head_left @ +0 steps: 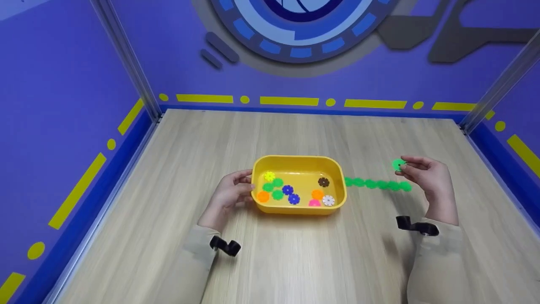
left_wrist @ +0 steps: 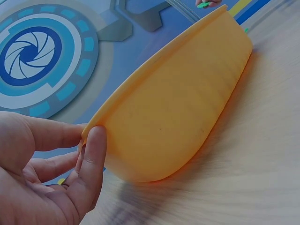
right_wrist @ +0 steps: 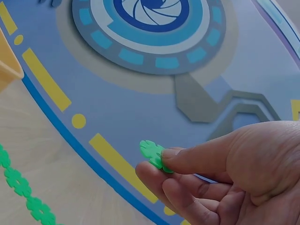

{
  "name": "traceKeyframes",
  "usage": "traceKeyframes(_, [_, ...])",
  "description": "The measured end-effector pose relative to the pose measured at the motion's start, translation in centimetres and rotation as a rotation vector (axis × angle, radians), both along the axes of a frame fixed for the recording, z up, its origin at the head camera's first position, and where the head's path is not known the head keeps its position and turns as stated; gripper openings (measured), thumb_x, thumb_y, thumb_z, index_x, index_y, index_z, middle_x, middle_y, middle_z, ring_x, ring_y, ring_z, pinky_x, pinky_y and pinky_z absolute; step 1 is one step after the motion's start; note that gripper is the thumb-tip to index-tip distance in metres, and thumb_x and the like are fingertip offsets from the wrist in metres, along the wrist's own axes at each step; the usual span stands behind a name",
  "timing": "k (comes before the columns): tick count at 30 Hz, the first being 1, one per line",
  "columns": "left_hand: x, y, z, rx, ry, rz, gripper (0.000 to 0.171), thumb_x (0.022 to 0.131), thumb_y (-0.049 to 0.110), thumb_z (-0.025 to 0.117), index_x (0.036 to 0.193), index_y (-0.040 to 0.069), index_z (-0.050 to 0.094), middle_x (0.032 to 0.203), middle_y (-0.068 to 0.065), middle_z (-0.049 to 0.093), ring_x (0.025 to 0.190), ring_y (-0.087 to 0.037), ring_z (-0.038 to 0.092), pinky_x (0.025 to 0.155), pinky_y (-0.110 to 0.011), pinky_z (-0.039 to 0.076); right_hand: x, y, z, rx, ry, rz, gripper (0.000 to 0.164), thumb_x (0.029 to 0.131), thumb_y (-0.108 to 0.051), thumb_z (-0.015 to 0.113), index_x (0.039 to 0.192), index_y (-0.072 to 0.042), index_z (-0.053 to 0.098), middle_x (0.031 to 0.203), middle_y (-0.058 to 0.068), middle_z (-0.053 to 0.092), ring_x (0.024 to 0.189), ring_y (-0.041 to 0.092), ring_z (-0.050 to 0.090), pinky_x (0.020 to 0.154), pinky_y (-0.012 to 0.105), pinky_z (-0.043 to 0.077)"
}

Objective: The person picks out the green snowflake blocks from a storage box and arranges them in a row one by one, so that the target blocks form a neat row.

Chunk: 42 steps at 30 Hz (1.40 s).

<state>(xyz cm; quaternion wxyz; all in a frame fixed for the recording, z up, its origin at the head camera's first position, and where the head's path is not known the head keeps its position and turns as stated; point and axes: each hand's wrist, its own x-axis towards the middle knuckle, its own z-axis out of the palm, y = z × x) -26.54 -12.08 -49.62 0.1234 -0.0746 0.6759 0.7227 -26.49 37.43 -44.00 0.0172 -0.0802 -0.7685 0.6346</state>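
Note:
A yellow plastic tub (head_left: pixel 299 209) stands mid-table with several notched snowflake discs inside. My left hand (head_left: pixel 230 190) grips its left rim; in the left wrist view the thumb and fingers (left_wrist: pixel 93 154) pinch the tub's edge. To the tub's right, my right hand (head_left: pixel 432 175) is raised above the table. Between its thumb and fingertips it pinches a bright green snowflake disc (right_wrist: pixel 152 151). Below and left of that hand, a row of green discs (head_left: pixel 371 184) lies on the table, running from beside the tub to the right.
Inside the tub are green, blue (head_left: pixel 294 199), orange (head_left: pixel 263 196), yellow (head_left: pixel 269 176), pink, white (head_left: pixel 328 200) and dark brown (head_left: pixel 323 182) discs. Purple-blue panels with yellow marks (head_left: pixel 289 101) wall the wooden table (head_left: pixel 295 253) at the back and both sides. Both sleeves carry black wrist mounts (head_left: pixel 225 246).

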Motion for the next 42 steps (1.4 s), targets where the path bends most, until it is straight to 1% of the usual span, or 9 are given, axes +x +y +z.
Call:
traceKeyframes(4, [-0.1,0.0,-0.1,-0.005,-0.005,0.005,0.054,0.090,-0.005,0.068,0.142,0.005,0.060,0.112,-0.010,0.059,0.075,-0.015,0.063,0.064,-0.025,0.060,0.1,0.7,-0.3,-0.074,-0.014,-0.020,0.023,0.098,0.000,0.064,0.113,-0.016,0.068,0.089,-0.012,0.072,0.078,0.004,0.075,0.076,0.014,0.060])
traceKeyframes(12, [0.0,0.0,-0.2,-0.002,-0.005,0.001,0.054,0.090,-0.005,0.068,0.142,0.006,0.059,0.112,-0.010,0.059,0.075,-0.016,0.064,0.064,-0.026,0.060,0.2,2.2,-1.1,-0.197,-0.028,-0.071,0.027,0.095,0.005,0.065,0.101,-0.020,0.073,0.086,-0.010,0.074,0.075,0.006,0.076,0.073,0.016,0.061])
traceKeyframes(17, [0.1,0.0,0.0,-0.005,0.001,-0.008,0.054,0.090,-0.005,0.068,0.143,0.005,0.059,0.112,-0.010,0.059,0.073,-0.015,0.063,0.064,-0.026,0.060,0.2,2.7,-1.6,-0.185,-0.081,-0.126,0.027,0.096,0.004,0.063,0.099,-0.021,0.073,0.083,-0.012,0.073,0.074,0.005,0.075,0.072,0.015,0.060])
traceKeyframes(24, [0.0,0.0,0.0,0.000,0.004,-0.012,0.054,0.090,-0.005,0.067,0.143,0.003,0.058,0.110,-0.009,0.058,0.072,-0.014,0.062,0.064,-0.025,0.059,0.2,3.4,-2.4,-0.175,-0.158,-0.201,0.022,0.098,0.002,0.061,0.111,-0.014,0.069,0.080,-0.014,0.071,0.072,0.004,0.074,0.070,0.016,0.060])
traceKeyframes(31, [-0.1,0.0,0.0,-0.014,0.000,-0.006,0.055,0.090,-0.004,0.068,0.143,0.005,0.058,0.113,-0.010,0.059,0.077,-0.015,0.063,0.065,-0.026,0.059,0.0,4.4,-3.5,-0.203,-0.156,-0.253,0.031,0.096,0.005,0.061,0.088,-0.023,0.072,0.076,-0.014,0.070,0.068,0.005,0.073,0.069,0.018,0.061])
traceKeyframes(34, [-0.1,0.0,0.0,-0.019,0.000,-0.007,0.055,0.090,-0.003,0.068,0.143,0.005,0.058,0.115,-0.010,0.060,0.076,-0.015,0.064,0.066,-0.026,0.060,0.0,4.7,-3.9,-0.151,-0.170,-0.278,0.027,0.096,0.004,0.061,0.092,-0.021,0.072,0.073,-0.015,0.069,0.066,0.003,0.072,0.067,0.018,0.061])
traceKeyframes(37, [-0.1,-0.1,0.0,-0.019,-0.003,-0.007,0.055,0.090,-0.003,0.068,0.144,0.006,0.058,0.116,-0.011,0.060,0.077,-0.016,0.064,0.067,-0.027,0.060,-0.1,4.9,-4.3,-0.081,-0.190,-0.287,0.019,0.097,0.001,0.061,0.108,-0.011,0.070,0.072,-0.017,0.067,0.066,0.001,0.071,0.066,0.017,0.060])
traceKeyframes(40, [-0.1,-0.1,0.0,-0.018,-0.010,-0.005,0.055,0.090,-0.003,0.068,0.143,0.006,0.058,0.116,-0.011,0.060,0.079,-0.016,0.064,0.067,-0.027,0.060,-0.1,5.0,-4.7,-0.005,-0.215,-0.290,0.023,0.097,-0.001,0.061,0.119,-0.005,0.067,0.070,-0.019,0.066,0.065,-0.001,0.069,0.065,0.015,0.058])
traceKeyframes(42, [0.0,-0.1,0.0,-0.015,-0.015,-0.003,0.055,0.090,-0.002,0.069,0.143,0.007,0.059,0.116,-0.010,0.059,0.080,-0.017,0.064,0.067,-0.027,0.060,-0.1,5.1,-5.0,0.012,-0.230,-0.292,0.025,0.097,-0.002,0.061,0.121,-0.004,0.067,0.069,-0.019,0.066,0.065,-0.001,0.068,0.064,0.015,0.058])
